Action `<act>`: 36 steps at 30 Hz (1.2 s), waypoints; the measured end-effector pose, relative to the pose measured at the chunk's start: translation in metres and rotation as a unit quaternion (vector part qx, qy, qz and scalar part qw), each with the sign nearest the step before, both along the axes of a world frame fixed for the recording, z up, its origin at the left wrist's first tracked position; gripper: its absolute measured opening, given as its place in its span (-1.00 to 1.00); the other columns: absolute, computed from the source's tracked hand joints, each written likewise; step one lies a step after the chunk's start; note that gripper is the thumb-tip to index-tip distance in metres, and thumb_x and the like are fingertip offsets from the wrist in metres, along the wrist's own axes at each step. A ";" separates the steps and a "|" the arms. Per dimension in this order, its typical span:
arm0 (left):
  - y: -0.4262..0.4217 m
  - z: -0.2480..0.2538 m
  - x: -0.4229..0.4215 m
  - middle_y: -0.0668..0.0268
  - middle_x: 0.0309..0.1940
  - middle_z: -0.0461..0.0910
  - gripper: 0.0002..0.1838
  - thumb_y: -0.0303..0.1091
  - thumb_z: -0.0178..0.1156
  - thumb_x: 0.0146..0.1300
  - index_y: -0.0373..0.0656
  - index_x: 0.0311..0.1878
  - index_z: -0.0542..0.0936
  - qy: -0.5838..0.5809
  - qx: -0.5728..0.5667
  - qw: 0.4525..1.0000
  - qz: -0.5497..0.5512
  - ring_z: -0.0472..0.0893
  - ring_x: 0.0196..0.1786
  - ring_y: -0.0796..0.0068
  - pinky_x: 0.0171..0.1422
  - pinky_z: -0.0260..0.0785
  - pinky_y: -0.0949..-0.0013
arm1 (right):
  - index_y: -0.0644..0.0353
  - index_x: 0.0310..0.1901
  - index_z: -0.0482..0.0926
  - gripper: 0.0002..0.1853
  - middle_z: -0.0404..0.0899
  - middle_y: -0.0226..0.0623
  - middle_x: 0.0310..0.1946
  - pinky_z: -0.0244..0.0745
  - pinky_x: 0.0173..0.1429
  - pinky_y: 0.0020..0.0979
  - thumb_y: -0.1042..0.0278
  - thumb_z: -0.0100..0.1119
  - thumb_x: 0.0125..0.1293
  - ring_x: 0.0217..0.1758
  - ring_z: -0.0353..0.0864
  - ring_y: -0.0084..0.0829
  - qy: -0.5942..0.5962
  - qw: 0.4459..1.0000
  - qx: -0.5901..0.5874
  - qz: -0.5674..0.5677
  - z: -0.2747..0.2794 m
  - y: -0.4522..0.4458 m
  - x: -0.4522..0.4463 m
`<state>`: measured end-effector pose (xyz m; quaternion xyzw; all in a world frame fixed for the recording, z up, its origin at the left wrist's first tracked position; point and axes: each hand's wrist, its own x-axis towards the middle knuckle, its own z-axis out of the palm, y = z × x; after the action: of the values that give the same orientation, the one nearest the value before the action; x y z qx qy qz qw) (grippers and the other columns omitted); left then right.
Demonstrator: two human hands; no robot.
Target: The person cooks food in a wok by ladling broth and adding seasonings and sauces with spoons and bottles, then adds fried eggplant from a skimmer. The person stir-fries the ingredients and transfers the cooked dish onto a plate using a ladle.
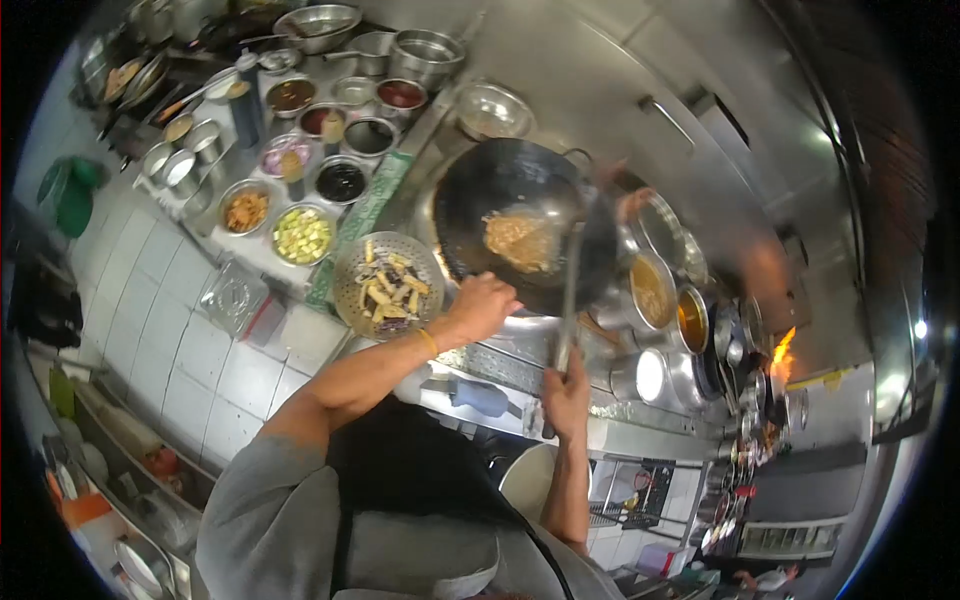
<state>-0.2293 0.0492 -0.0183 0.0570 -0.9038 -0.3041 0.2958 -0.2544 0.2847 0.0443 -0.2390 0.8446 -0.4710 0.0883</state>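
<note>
A black wok (500, 170) sits on the range in front of me, with a light-brown chopped food (520, 240) in its bottom. My left hand (482, 305) is closed at the wok's near rim, a yellow band around its wrist. In my right hand (567, 395) is the handle of a long-handled ladle (571, 290), which reaches up over the right part of the wok. The ladle's head is hard to make out against the dark metal. Left of the wok, beside my left forearm, a perforated metal strainer (352, 305) holds fried pale and dark purple pieces.
Bowls of sauces and cut vegetables (302, 236) crowd the left counter, along with squeeze bottles (243, 115). Pots of brown liquid (652, 292) and orange liquid (692, 320) stand right of the wok. Flames (784, 355) rise farther right. A blue-handled tool (480, 397) lies below the wok.
</note>
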 end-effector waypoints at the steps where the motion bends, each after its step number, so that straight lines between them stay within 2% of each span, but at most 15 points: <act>1: -0.001 -0.001 -0.001 0.21 -0.36 0.66 -0.73 -0.15 0.25 0.34 -0.15 -0.37 0.63 -0.004 -0.011 1.000 -0.002 0.58 -0.14 0.10 -0.05 0.38 0.01 | 0.30 0.35 0.37 -0.50 0.55 -0.33 -0.35 0.32 -0.55 -0.56 0.56 0.09 0.37 -0.57 0.42 -0.66 0.044 0.999 0.003 0.015 -0.034 0.018 -0.018; 3: 0.001 0.003 0.000 0.24 -0.33 0.67 -0.73 -0.12 0.25 0.34 -0.13 -0.34 0.66 -0.025 -0.021 0.999 0.002 0.59 -0.11 0.14 -0.05 0.39 0.02 | 0.34 0.44 0.29 -0.40 0.63 -0.19 -0.13 0.36 -0.50 -0.57 0.64 0.06 0.35 -0.53 0.43 -0.64 -0.041 0.997 -0.057 -0.037 -0.035 0.019 -0.002; 6: 0.006 0.012 0.001 0.30 -0.29 0.69 -0.71 -0.09 0.23 0.35 -0.12 -0.28 0.68 -0.040 -0.025 0.999 0.014 0.59 -0.04 0.19 -0.02 0.37 0.03 | 0.33 0.36 0.36 -0.48 0.58 -0.31 -0.21 0.32 -0.52 -0.54 0.63 0.06 0.36 -0.56 0.34 -0.66 -0.114 0.989 -0.058 -0.076 -0.057 0.020 0.013; 9: 0.004 0.013 0.001 0.30 -0.20 0.69 -0.74 -0.12 0.25 0.33 -0.12 -0.24 0.69 -0.056 0.011 0.998 -0.011 0.57 0.04 0.17 0.08 0.37 0.03 | 0.32 0.17 0.47 -0.68 0.44 -0.44 -0.38 0.25 -0.51 -0.56 0.58 0.12 0.40 -0.54 0.32 -0.70 0.139 0.990 0.002 -0.033 -0.140 0.043 -0.008; 12: -0.018 0.002 0.013 0.26 -0.10 0.67 -0.80 -0.20 0.29 0.31 -0.12 -0.20 0.71 0.133 0.104 0.985 -0.042 0.55 0.12 0.15 0.18 0.36 0.05 | 0.29 0.13 0.50 -0.72 0.35 -0.55 -0.56 0.20 -0.69 -0.54 0.52 0.10 0.41 -0.71 0.27 -0.70 -0.104 0.990 -0.081 -0.058 -0.094 0.024 0.021; 14: -0.091 -0.002 0.027 0.17 -0.10 0.65 -0.79 -0.36 0.33 0.19 -0.18 -0.12 0.67 0.167 0.013 0.986 -0.009 0.56 0.07 0.08 0.23 0.35 0.03 | 0.26 0.16 0.49 -0.70 0.32 -0.57 -0.63 0.21 -0.71 -0.56 0.47 0.13 0.43 -0.74 0.24 -0.70 -0.130 0.984 -0.101 -0.062 -0.078 0.015 0.026; 16: -0.171 -0.027 0.045 0.09 -0.19 0.58 -0.81 -0.51 0.23 0.14 -0.24 -0.15 0.60 0.213 0.167 0.925 0.267 0.54 -0.04 -0.01 0.15 0.35 0.01 | 0.24 0.19 0.47 -0.68 0.32 -0.55 -0.64 0.23 -0.72 -0.56 0.45 0.12 0.45 -0.75 0.24 -0.69 -0.176 0.975 -0.123 -0.062 -0.051 0.002 0.033; 17: -0.218 -0.035 0.071 -0.04 -0.07 0.55 -0.69 -0.54 0.17 0.04 -0.30 -0.08 0.56 0.266 0.162 0.881 0.356 0.48 0.10 -0.13 0.19 0.30 -0.05 | 0.26 0.21 0.45 -0.68 0.37 -0.47 -0.56 0.28 -0.72 -0.50 0.44 0.14 0.49 -0.70 0.31 -0.63 -0.202 0.965 -0.162 -0.046 -0.035 -0.008 0.038; 19: -0.311 -0.081 0.100 -0.09 0.02 0.52 -0.48 -0.43 0.31 0.09 -0.36 0.14 0.47 0.170 0.124 0.808 0.551 0.45 0.17 -0.20 0.30 0.26 -0.10 | 0.27 0.28 0.41 -0.62 0.37 -0.44 -0.54 0.28 -0.71 -0.50 0.42 0.14 0.49 -0.70 0.31 -0.63 -0.259 0.940 -0.221 -0.029 -0.008 -0.033 0.048; 21: -0.367 -0.111 0.121 -0.10 0.04 0.55 -0.40 -0.34 0.42 0.06 -0.36 0.17 0.48 0.061 0.111 0.787 0.604 0.49 0.17 -0.18 0.32 0.31 -0.09 | 0.29 0.38 0.32 -0.51 0.36 -0.40 -0.50 0.31 -0.71 -0.49 0.36 0.14 0.50 -0.70 0.31 -0.61 -0.295 0.920 -0.257 -0.004 0.007 -0.060 0.049; 25: -0.404 -0.135 0.125 -0.07 -0.10 0.66 -0.47 -0.25 0.56 -0.06 -0.25 -0.05 0.57 0.065 0.113 0.834 0.536 0.61 0.04 -0.16 0.13 0.45 -0.09 | 0.35 0.38 0.30 -0.48 0.34 -0.40 -0.44 0.32 -0.72 -0.50 0.27 0.14 0.51 -0.69 0.32 -0.60 -0.354 0.898 -0.257 0.054 0.024 -0.116 0.042; 28: -0.402 -0.127 0.126 0.03 0.03 0.64 -0.45 -0.22 0.54 -0.01 -0.23 0.04 0.61 0.017 0.166 0.837 0.521 0.57 0.15 -0.10 0.27 0.40 -0.03 | 0.27 0.31 0.39 -0.56 0.38 -0.43 -0.42 0.29 -0.71 -0.54 0.25 0.12 0.51 -0.68 0.29 -0.65 -0.396 0.885 -0.231 0.084 0.022 -0.170 0.037; 32: -0.392 -0.099 0.145 0.02 0.06 0.63 -0.40 -0.26 0.54 0.01 -0.24 0.13 0.60 0.140 0.155 0.868 0.450 0.57 0.11 -0.08 0.28 0.40 0.00 | 0.27 0.20 0.43 -0.67 0.42 -0.43 -0.42 0.28 -0.70 -0.50 0.32 0.10 0.51 -0.68 0.30 -0.64 -0.388 0.895 -0.171 0.136 0.004 -0.244 0.022; 34: -0.376 -0.067 0.163 0.02 0.07 0.63 -0.39 -0.30 0.53 0.03 -0.26 0.17 0.59 0.176 0.117 0.883 0.420 0.58 0.11 -0.08 0.28 0.40 0.03 | 0.19 -0.21 0.46 -0.83 0.40 -0.43 -0.55 0.33 -0.68 -0.46 0.30 0.10 0.52 -0.70 0.34 -0.60 -0.348 0.914 -0.129 0.167 -0.012 -0.281 0.015; 36: -0.349 -0.034 0.187 0.08 0.05 0.64 -0.40 -0.39 0.52 0.08 -0.28 0.21 0.57 0.218 0.175 0.883 0.378 0.62 0.12 0.13 0.21 0.47 0.17 | 0.18 -0.28 0.45 -0.82 0.39 -0.45 -0.61 0.34 -0.68 -0.45 0.31 0.10 0.50 -0.71 0.35 -0.60 -0.347 0.912 -0.115 0.186 -0.017 -0.314 0.015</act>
<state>-0.0428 -0.2998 -0.0525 0.3771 -0.6584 -0.3274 0.5630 -0.2391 -0.0293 0.0275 -0.2219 0.6410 -0.5934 0.4333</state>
